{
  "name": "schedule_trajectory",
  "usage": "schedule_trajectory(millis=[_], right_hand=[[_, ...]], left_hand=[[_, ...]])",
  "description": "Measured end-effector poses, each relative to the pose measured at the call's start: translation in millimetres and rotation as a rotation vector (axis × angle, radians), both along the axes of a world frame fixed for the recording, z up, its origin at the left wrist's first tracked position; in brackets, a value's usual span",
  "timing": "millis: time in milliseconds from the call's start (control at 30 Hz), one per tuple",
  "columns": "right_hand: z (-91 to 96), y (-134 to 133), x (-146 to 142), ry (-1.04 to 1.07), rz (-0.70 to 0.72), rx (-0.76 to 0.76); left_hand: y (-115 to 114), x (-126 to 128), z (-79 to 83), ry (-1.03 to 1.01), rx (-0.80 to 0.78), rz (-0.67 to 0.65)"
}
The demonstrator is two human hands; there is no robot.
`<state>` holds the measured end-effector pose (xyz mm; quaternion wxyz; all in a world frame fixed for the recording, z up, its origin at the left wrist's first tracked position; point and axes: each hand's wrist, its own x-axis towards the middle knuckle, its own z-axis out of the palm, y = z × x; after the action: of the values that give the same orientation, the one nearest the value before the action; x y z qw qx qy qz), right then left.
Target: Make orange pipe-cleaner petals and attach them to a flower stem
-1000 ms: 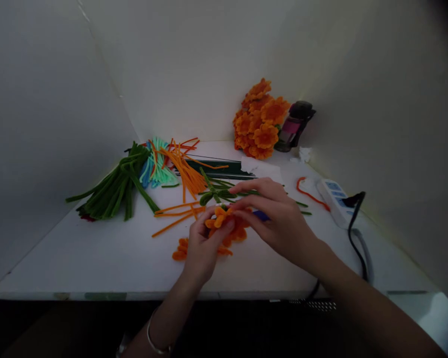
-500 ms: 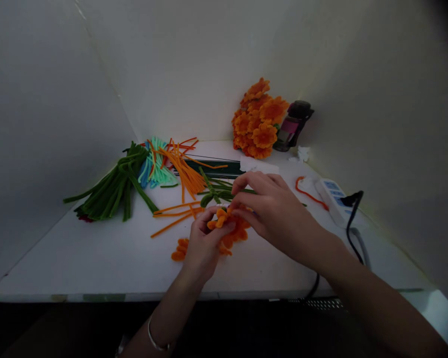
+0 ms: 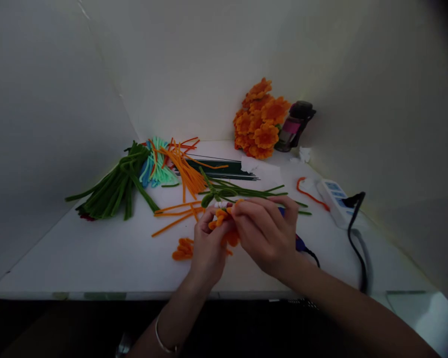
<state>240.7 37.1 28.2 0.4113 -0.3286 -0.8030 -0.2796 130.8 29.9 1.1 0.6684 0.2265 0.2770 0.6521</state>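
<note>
My left hand is closed, thumb and fingers pinching a fuzzy orange pipe-cleaner flower. Against the flower's right side, the fingers of my right hand are pressed together on an orange petal; my knuckles hide part of it. A small whitish thing shows just behind the flower, too small to name. Left of my left hand, several looped orange petals lie on the table. Partly covered by my right hand is a blue tool with a black cord.
Green pipe cleaners, mint ones and orange ones lie at the left and back. Thin dark stems rest behind green strands. Finished orange flowers stand by a bottle. A power strip is at right.
My right hand has come down and turned, its fingers now closer in on the flower. The blue tool behind it has come into view. My left hand keeps its hold.
</note>
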Motion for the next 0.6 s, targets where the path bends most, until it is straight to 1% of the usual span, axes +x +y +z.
schedule_trajectory(millis=[67, 167, 267, 333, 400, 433, 500, 600], right_hand=[[1.0, 2.4, 4.8, 0.072, 0.077, -0.052], [7.4, 5.4, 15.0, 0.203, 0.158, -0.210], [9.6, 7.1, 23.5, 0.299, 0.136, -0.379], [7.9, 8.6, 26.3, 0.308, 0.134, -0.479], [6.7, 10.6, 27.4, 0.299, 0.161, -0.522], [7.3, 11.6, 27.7, 0.292, 0.172, -0.521], [11.5, 13.4, 28.4, 0.241, 0.187, -0.520], [22.2, 15.2, 29.1, 0.102, 0.201, -0.539]], left_hand=[[-1.3, -2.0, 2.3, -0.012, -0.012, 0.000], [-2.7, -7.3, 7.2, -0.016, -0.012, -0.003], [-3.0, -10.6, 10.2, -0.035, 0.006, 0.002], [-2.8, -10.8, 9.1, -0.042, 0.020, -0.012], [-2.5, -11.1, 5.6, -0.023, 0.036, -0.023], [-2.2, -12.0, 3.3, 0.007, 0.046, -0.025], [-1.1, -15.8, -1.0, 0.134, 0.088, -0.016], [1.7, -23.4, -4.6, 0.423, 0.174, -0.009]])
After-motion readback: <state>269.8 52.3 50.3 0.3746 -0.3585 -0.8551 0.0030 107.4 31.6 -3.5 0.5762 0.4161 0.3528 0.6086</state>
